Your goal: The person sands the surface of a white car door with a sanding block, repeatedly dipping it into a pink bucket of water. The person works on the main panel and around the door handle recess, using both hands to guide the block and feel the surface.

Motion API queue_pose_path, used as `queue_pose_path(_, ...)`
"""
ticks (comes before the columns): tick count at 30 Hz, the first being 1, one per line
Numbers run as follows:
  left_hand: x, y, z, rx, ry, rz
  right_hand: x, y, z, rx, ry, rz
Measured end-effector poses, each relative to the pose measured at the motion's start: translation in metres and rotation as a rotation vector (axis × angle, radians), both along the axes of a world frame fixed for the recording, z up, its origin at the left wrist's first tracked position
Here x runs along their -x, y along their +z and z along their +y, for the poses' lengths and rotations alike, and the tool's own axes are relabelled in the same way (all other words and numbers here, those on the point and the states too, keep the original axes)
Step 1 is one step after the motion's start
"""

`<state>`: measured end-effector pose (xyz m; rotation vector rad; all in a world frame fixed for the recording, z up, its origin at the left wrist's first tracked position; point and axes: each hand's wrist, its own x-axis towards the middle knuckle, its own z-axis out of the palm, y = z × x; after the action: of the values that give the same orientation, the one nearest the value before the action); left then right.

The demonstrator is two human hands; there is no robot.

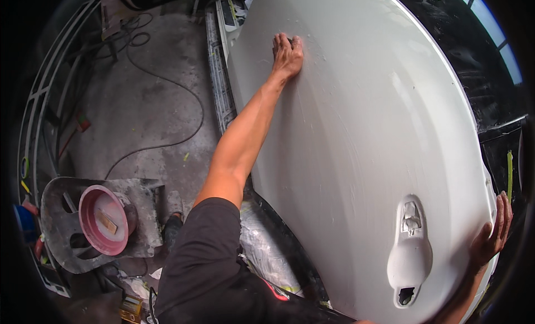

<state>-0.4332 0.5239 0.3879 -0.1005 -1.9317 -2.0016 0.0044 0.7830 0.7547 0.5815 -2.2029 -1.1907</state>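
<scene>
My left hand (287,57) rests on a pale grey-white car door panel (345,134), toward its far left part. Its fingers are bent and closed; a small dark thing shows between them, mostly hidden. Droplets and wet streaks mark the panel around and below this hand. My right hand (493,230) lies at the panel's right edge, fingers stretched out and thumb apart, holding nothing. Between that hand and the near end of the panel is the door handle recess (410,251), without its handle and with openings at both ends.
At left, a pink bowl (105,219) of cloudy liquid with a tan block (106,221) stands on a worn plastic stool (146,212). A dark hose (167,144) winds over the concrete floor. Metal rails (42,93) run along the far left. Plastic sheeting (262,243) hangs below the panel.
</scene>
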Motion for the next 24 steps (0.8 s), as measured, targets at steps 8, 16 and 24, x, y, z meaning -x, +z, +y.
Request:
queue_pose_path(8, -0.36, -0.037, 0.097, 0.149, -0.234, 0.596, -0.011, 0.005, -0.018, 0.085, -0.087, 0.032)
queue_pose_path(16, -0.029, 0.062, -0.013, 0.062, -0.008, 0.128, -0.002, 0.003, -0.017, 0.106, -0.072, 0.062)
queue_pose_path(24, -0.184, 0.018, 0.048, 0.274, -0.24, 0.609, -0.005, 0.002, -0.01, 0.126, -0.162, 0.071)
